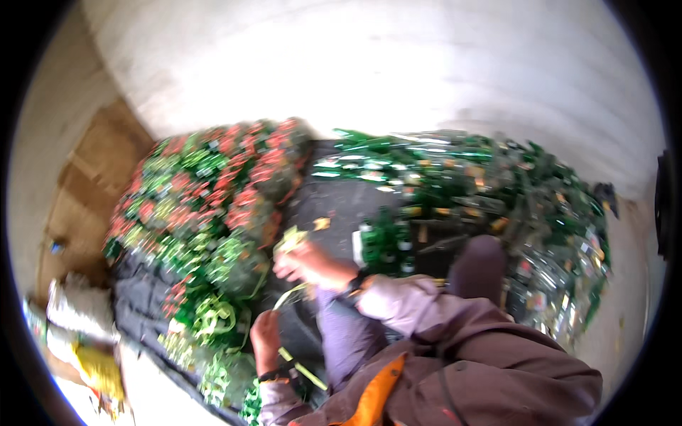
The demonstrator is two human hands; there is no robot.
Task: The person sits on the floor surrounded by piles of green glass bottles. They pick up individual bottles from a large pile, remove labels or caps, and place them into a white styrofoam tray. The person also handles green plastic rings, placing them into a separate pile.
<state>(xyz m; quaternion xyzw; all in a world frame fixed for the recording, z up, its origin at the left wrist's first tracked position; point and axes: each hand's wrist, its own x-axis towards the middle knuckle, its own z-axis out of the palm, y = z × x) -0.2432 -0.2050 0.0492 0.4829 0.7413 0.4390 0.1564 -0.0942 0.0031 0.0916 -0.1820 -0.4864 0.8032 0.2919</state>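
Observation:
My right hand, smeared by motion, reaches in over the dark floor with its fingers curled. Pale yellow-green strip shows bunched at its fingertips. Lower and further left, my left hand is closed beside the stacked bundles. A length of yellow-green strip runs up from it toward my right wrist, and another piece slants down past my left wrist. Close by is a bundle of green bottles with loops of light green strip around it. How the fingers grip the strip is blurred.
Red-and-green bottle bundles are stacked at the left against the wall. A heap of loose green and clear bottles spreads across the right. Several green bottles stand near my knee. Cardboard, a white sack and a yellow sack lie far left.

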